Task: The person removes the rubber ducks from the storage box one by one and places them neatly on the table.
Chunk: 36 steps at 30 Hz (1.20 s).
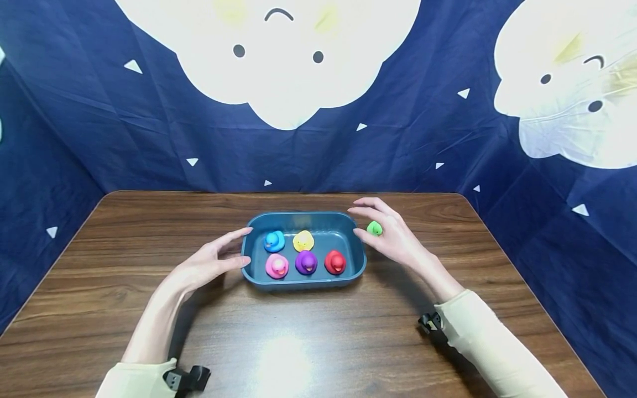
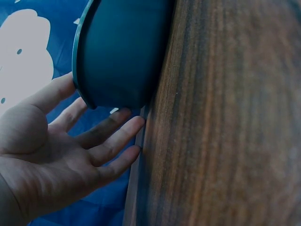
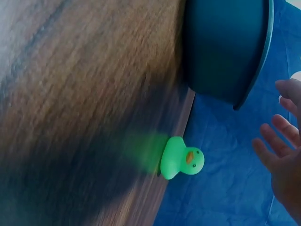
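A blue-teal plastic basin stands on the table with several rubber ducks inside: a blue duck, yellow duck, pink duck, purple duck and red duck. My left hand is at the basin's left end, fingers spread, thumb at the rim in the left wrist view. Past the right end, my right hand hovers with relaxed fingers, holding nothing. Under it, a green duck sits on the table outside the basin, partly hidden by the hand in the head view.
The brown wood-grain table reaches back to a dark blue cloth printed with white clouds. Each sleeve cuff carries a small black camera mount, such as the left mount.
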Motion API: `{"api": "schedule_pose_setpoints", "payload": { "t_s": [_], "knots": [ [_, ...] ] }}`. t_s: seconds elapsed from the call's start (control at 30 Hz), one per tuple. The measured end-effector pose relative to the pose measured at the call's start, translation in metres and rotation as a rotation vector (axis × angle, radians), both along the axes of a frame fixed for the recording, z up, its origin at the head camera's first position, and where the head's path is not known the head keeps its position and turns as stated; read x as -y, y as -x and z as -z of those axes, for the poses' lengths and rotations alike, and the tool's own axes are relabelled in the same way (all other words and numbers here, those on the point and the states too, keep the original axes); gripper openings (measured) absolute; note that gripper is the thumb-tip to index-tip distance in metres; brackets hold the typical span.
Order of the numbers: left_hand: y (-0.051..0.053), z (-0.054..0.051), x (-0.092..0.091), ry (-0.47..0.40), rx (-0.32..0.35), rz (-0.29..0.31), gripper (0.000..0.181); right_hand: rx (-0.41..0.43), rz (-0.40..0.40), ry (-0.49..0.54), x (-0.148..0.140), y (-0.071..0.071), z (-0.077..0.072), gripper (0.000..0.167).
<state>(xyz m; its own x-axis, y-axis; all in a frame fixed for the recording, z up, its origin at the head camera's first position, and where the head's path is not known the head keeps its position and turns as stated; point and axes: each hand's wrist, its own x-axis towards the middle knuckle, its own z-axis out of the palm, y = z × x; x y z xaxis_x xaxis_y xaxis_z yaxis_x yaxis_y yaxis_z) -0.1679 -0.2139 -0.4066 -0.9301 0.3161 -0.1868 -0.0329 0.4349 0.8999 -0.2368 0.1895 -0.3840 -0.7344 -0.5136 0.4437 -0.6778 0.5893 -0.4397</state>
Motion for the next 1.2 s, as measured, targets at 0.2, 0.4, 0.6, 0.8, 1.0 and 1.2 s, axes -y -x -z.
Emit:
{"api": "schedule_pose_setpoints", "payload": {
  "t_s": [0.2, 0.4, 0.6, 0.8, 1.0, 1.2],
  "knots": [
    [-0.001, 0.0, 0.0, 0.01, 0.019, -0.01, 0.074, 0.009, -0.038, -0.048, 0.007, -0.006, 0.0, 0.039],
    [0.0, 0.0, 0.0, 0.004, 0.02, -0.009, 0.074, -0.011, -0.071, -0.068, 0.012, -0.009, 0.003, 0.04],
    [0.0, 0.0, 0.001, 0.002, 0.02, -0.007, 0.074, -0.019, -0.099, -0.118, 0.014, -0.009, 0.006, 0.041],
    [0.0, 0.001, 0.001, 0.012, 0.009, -0.012, 0.073, 0.03, -0.124, -0.19, 0.017, -0.01, 0.008, 0.037],
    [0.0, 0.001, 0.001, 0.01, 0.004, -0.01, 0.072, 0.037, -0.148, -0.233, 0.019, -0.01, 0.009, 0.039],
    [-0.001, 0.001, 0.001, 0.009, 0.007, -0.008, 0.073, 0.017, -0.19, -0.261, 0.022, -0.01, 0.01, 0.039]
  ]
}}
